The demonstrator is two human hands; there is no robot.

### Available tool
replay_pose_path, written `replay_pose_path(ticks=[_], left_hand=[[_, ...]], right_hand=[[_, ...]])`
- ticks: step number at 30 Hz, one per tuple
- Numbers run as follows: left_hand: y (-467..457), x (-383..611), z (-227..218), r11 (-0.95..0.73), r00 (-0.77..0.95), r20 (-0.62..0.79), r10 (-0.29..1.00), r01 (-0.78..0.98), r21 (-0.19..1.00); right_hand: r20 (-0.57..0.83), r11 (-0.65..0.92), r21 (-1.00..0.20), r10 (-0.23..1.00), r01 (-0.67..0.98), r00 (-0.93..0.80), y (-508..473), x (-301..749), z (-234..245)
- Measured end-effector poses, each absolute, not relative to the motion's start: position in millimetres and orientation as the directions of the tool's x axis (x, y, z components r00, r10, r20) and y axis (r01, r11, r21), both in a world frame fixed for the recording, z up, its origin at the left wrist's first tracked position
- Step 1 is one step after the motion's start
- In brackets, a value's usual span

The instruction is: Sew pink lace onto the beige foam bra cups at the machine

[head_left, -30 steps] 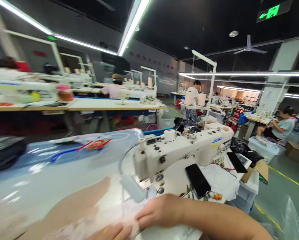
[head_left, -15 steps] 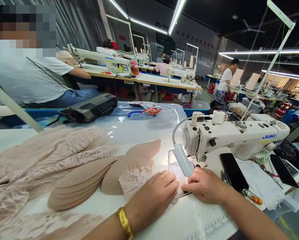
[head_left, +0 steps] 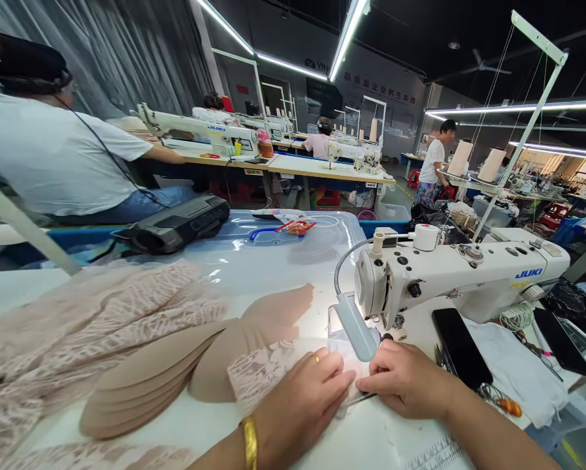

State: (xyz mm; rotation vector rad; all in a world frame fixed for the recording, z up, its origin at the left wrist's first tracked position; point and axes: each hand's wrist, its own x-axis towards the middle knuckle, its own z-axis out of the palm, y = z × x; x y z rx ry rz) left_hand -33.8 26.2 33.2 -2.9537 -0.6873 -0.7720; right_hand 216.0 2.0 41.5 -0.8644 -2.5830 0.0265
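Note:
My left hand (head_left: 305,399) lies flat with fingers stretched out on a piece of pink lace (head_left: 258,375) just in front of the needle of the white sewing machine (head_left: 462,274). My right hand (head_left: 405,382) rests beside it, fingers curled, pinching a thin metal tool (head_left: 358,399) against the fabric. A small lamp (head_left: 356,326) on a flexible neck shines on the spot between my hands. A stack of tan bra cups (head_left: 175,372) lies to the left, touching the lace.
A heap of pink lace (head_left: 67,326) covers the table's left. A black phone (head_left: 462,349) and white cloth (head_left: 518,369) lie right of the machine. A black bag (head_left: 175,225) sits beyond. A person in a white shirt (head_left: 52,156) sits at left; other workers are farther back.
The view swung left and down a second ago, then settled. Since half a second ago my hands have stayed at the needle, shifting only slightly on the lace.

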Motion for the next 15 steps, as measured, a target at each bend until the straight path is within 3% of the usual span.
replay_pose_path(ticks=[4, 15], left_hand=[[29.1, -32.7, 27.1, -0.919, 0.746, 0.548, 0.379, 0.372, 0.129], [28.2, -33.2, 29.1, -0.928, 0.719, 0.586, 0.373, 0.297, 0.227]], right_hand=[[0.405, 0.819, -0.156, 0.563, 0.552, -0.720, 1.2, 217.3, 41.0], [0.376, 0.821, -0.175, 0.566, 0.544, -0.733, 0.7, 219.0, 44.1]])
